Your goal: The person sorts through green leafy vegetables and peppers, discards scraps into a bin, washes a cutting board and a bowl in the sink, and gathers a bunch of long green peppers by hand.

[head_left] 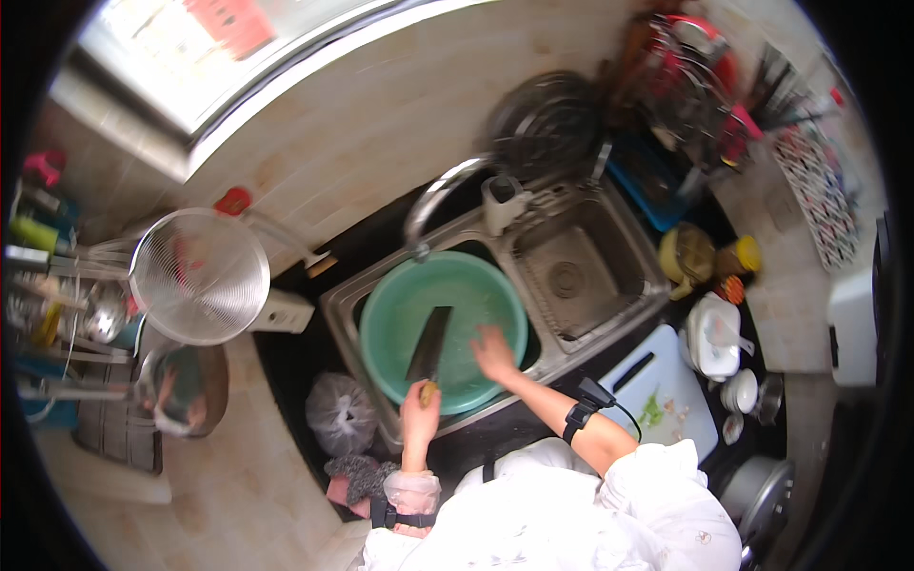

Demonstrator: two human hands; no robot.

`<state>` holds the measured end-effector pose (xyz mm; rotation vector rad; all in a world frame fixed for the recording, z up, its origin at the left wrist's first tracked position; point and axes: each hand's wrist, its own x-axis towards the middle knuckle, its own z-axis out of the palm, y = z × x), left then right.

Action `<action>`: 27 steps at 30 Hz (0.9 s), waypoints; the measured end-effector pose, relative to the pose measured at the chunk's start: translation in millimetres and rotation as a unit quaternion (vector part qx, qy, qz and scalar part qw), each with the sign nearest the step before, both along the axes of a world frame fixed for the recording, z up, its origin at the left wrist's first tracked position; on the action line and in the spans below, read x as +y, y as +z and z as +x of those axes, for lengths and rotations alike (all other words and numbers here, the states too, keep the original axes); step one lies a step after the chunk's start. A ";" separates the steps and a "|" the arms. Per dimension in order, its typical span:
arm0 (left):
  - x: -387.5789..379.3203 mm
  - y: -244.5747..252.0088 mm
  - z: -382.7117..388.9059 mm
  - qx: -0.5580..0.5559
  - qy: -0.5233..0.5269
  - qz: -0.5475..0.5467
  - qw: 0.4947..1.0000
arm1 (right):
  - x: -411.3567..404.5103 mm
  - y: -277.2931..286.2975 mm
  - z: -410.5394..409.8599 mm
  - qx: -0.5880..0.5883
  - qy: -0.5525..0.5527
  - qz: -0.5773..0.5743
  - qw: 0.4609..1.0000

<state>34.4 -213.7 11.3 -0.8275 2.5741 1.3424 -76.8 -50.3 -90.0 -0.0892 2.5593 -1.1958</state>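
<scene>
My left hand (420, 414) grips the wooden handle of a kitchen knife (430, 342), a cleaver by its broad dark blade. The blade points away from me over a green plastic basin (521, 335) that sits in the left sink bowl. To the right of the blade, my right hand (494, 351) is spread over the basin's right side with nothing in it. Liquid seems to lie in the basin. A curved chrome faucet (439, 193) arches over the basin's far rim.
The steel right sink bowl (571, 271) adjoins the basin. A pale cutting board (660, 378) with green scraps lies at the right. A tied plastic bag (341, 414) sits at the left. A round strainer (200, 275) hangs left of the counter, and a pot (757, 492) stands lower right.
</scene>
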 end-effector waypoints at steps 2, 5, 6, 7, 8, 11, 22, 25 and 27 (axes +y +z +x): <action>16.2 -9.2 -5.7 0.023 0.035 0.074 0.996 | 0.1 16.2 11.7 -0.081 -0.021 -0.128 0.988; 42.4 -20.5 -11.3 0.013 0.078 0.215 0.973 | -3.2 48.3 32.2 -0.248 0.008 -0.261 0.933; 53.1 -23.8 -11.9 0.032 0.055 0.203 0.977 | 0.6 59.4 36.2 -0.289 0.033 -0.318 0.902; 69.2 -27.5 -11.8 0.115 0.042 0.158 0.980 | 4.7 71.2 42.3 -0.253 0.013 -0.281 0.926; 76.8 -27.6 -12.4 0.130 0.010 0.145 0.981 | 12.7 81.8 43.7 -0.223 -0.006 -0.254 0.941; 103.6 -16.2 -10.9 0.149 -0.040 0.191 0.969 | 42.4 110.6 50.5 -0.163 -0.063 -0.218 0.960; 192.2 19.3 23.1 0.113 -0.416 0.245 0.869 | 207.6 169.5 149.9 0.098 -0.205 -0.071 0.971; 218.1 -9.1 44.0 0.040 -0.339 0.287 0.895 | 248.6 173.6 219.5 0.144 -0.220 -0.030 0.964; 231.4 -32.3 52.4 -0.147 -0.250 0.309 0.906 | 271.8 174.8 270.5 0.150 -0.277 -0.036 0.948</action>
